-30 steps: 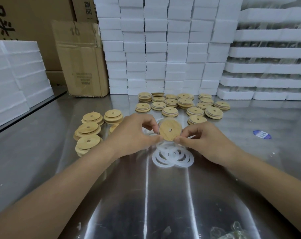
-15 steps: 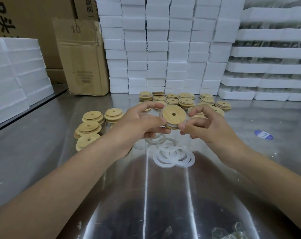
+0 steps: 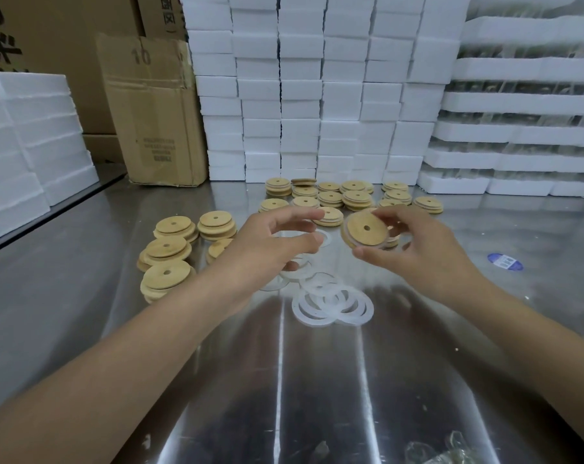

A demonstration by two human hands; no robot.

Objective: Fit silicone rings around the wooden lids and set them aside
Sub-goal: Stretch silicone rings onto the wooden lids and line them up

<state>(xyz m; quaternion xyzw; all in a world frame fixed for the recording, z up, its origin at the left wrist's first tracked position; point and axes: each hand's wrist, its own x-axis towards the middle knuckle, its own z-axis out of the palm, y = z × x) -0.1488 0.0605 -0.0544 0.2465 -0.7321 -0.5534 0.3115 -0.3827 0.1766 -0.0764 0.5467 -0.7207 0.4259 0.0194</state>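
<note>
The left hand (image 3: 277, 242) has let go of the wooden lid (image 3: 364, 231), its fingers loose and holding nothing. The right hand (image 3: 418, 249) alone pinches it above the desk (image 3: 317, 380).

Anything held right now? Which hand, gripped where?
Right hand holds a wooden lid by its rim, thumb below, fingers above. Left hand holds nothing.

**Open near, walled behind**

Bare steel table (image 3: 317, 396) runs wide on the near side. Silicone rings (image 3: 331, 301) litter the middle; lid stacks (image 3: 165, 246) crowd the left and far centre — foam blocks (image 3: 300, 95) wall the back.
</note>
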